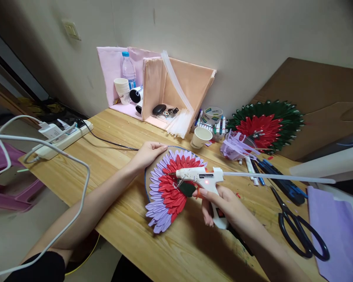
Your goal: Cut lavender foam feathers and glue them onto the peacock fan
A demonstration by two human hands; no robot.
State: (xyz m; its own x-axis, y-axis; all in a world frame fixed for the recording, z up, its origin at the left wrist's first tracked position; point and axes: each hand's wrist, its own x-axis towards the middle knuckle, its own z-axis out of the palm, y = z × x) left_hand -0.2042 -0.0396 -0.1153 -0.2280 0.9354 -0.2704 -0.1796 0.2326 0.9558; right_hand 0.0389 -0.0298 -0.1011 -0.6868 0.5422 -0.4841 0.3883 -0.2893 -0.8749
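Note:
My right hand [223, 203] grips the handle of a white glue gun [201, 176]. A long clear glue stick pokes out of its back to the right, and its nozzle points left over a paper flower disc [169, 192] with purple outer petals, red inner petals and a dark centre. My left hand [148, 152] rests on the disc's far left edge, fingers closed over the rim, holding it on the wooden table [114, 156].
Black scissors [298, 227] and purple paper [338, 227] lie at the right. A paper cup [200, 137], markers, tape, purple strips [237, 147] and a green-red flower disc [264, 125] sit behind. A power strip [63, 137] with white cables lies at the left; foam boxes stand by the wall.

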